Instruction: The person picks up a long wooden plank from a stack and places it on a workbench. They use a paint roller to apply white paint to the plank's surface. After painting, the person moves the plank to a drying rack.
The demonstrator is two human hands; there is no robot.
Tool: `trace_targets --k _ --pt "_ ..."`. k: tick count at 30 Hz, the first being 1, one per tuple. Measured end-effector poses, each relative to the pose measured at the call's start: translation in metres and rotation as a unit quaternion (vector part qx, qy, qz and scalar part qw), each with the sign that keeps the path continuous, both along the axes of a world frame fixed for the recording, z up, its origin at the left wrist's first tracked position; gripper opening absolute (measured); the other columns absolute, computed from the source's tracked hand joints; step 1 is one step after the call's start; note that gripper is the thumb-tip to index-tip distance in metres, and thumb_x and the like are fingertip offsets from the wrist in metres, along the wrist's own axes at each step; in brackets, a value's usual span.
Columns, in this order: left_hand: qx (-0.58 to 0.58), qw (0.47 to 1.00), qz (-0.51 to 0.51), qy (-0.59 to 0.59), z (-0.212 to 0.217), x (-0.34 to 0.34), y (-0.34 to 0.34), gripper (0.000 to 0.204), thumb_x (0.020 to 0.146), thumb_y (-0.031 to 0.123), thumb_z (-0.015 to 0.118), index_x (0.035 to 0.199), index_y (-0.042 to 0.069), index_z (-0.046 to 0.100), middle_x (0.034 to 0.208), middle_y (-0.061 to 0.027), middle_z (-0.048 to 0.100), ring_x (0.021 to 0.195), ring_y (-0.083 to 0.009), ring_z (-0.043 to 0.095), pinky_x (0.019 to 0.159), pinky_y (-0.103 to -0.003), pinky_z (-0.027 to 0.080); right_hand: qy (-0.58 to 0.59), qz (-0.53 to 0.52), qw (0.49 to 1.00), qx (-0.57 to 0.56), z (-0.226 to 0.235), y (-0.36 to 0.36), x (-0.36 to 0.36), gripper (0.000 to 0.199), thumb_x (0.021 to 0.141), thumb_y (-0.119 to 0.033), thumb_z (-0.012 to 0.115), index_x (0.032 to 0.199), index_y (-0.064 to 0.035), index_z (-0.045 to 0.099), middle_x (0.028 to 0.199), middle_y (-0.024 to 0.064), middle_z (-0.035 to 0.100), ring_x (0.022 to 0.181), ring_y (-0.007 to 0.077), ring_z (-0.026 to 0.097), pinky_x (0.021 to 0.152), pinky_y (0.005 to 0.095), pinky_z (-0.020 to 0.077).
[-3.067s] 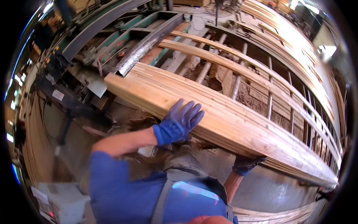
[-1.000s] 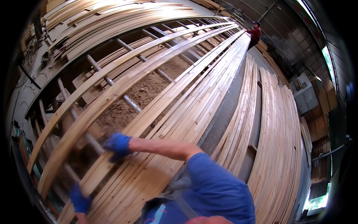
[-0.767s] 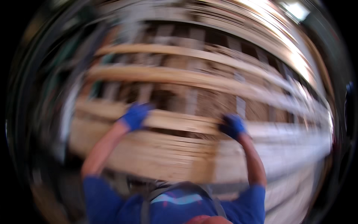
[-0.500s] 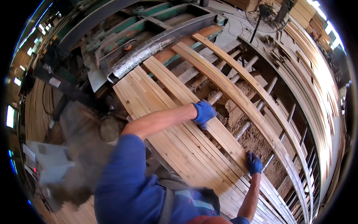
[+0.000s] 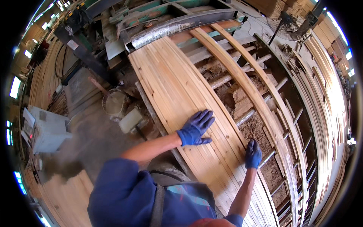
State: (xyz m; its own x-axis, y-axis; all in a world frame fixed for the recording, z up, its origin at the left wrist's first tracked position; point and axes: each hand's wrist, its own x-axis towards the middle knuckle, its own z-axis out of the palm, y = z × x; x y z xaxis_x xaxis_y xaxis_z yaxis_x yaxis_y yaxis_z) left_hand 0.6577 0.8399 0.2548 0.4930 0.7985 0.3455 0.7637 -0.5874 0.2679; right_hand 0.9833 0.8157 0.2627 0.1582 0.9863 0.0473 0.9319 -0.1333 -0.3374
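Note:
Long pale wooden boards (image 5: 166, 72) lie side by side in a wide layer, slanting across the middle. My left hand (image 5: 196, 128), in a blue work glove, rests on top of them with fingers spread. At the layer's right-hand edge is my right hand (image 5: 253, 154), gloved the same way. Its fingers look stretched out along the side of the outermost board, partly turned from sight. Two separate planks (image 5: 245, 81) lie further right across metal rollers (image 5: 245, 117), apart from both hands.
Sawdust (image 5: 261, 132) is heaped beneath the rollers. A metal beam (image 5: 181, 23) crosses the boards' far end. To the left stand a bucket (image 5: 114, 103) and a grey machine box (image 5: 47, 128). More stacked lumber (image 5: 325, 113) runs along the right, with a standing fan (image 5: 284, 24) behind.
The outer board has moved left against the others, closing the gap. My left hand has left that board's edge and now lies flat on the layer. My right hand has straightened somewhat.

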Motion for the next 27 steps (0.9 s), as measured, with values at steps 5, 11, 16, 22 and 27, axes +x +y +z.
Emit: trace_targets --k 5,11,16,22,27 --pt "-0.024 1.0 0.004 -0.01 -0.003 0.014 0.009 0.087 0.081 0.062 0.052 0.14 0.0 0.035 0.146 -0.0223 0.033 0.139 -0.0354 0.026 0.114 -0.045 0.02 -0.026 -0.01 0.995 -0.098 -0.008 0.017 0.022 0.052 0.096 -0.047 0.033 0.11 -0.0077 0.065 0.102 0.0242 0.064 0.097 0.0434 0.059 0.085 0.0504 0.0453" --pt "-0.076 0.977 -0.046 -0.195 -0.002 -0.011 -0.057 0.076 0.082 0.053 0.061 0.133 -0.001 0.043 0.134 -0.0236 0.047 0.124 -0.0382 0.045 0.105 -0.046 0.036 -0.043 0.043 0.998 -0.004 -0.001 -0.01 -0.004 0.051 0.097 -0.043 0.038 0.121 -0.002 0.057 0.112 0.0235 0.062 0.102 0.0399 0.06 0.087 0.047 0.0459" --pt "-0.068 0.94 -0.018 -0.333 -0.012 -0.144 -0.187 0.049 0.088 0.037 0.061 0.128 0.009 0.053 0.122 -0.0148 0.059 0.106 -0.0309 0.061 0.089 -0.04 0.049 0.279 0.267 0.915 0.112 0.071 -0.061 -0.208 0.029 0.094 -0.004 0.047 0.121 0.0026 0.057 0.115 0.0153 0.064 0.101 0.0216 0.063 0.09 0.033 0.0486" --pt "-0.359 0.848 0.353 -0.164 -0.161 -0.371 -0.39 0.03 0.09 0.024 0.053 0.111 0.005 0.064 0.112 -0.0186 0.063 0.103 -0.0353 0.059 0.092 -0.042 0.046 0.138 0.574 0.765 -0.258 -0.051 -0.129 -0.486 0.033 0.089 -0.037 0.054 0.094 -0.008 0.068 0.088 0.0168 0.068 0.076 0.0337 0.066 0.066 0.0408 0.0518" --pt "-0.548 0.763 0.342 0.027 -0.26 -0.473 -0.466 0.029 0.094 0.012 0.045 0.115 -0.002 0.059 0.105 -0.0172 0.066 0.093 -0.0281 0.064 0.083 -0.037 0.052 0.18 0.594 0.738 -0.266 -0.095 -0.138 -0.567 0.023 0.085 -0.03 0.054 0.088 -0.0107 0.067 0.091 0.0145 0.068 0.078 0.0355 0.065 0.068 0.0431 0.052"
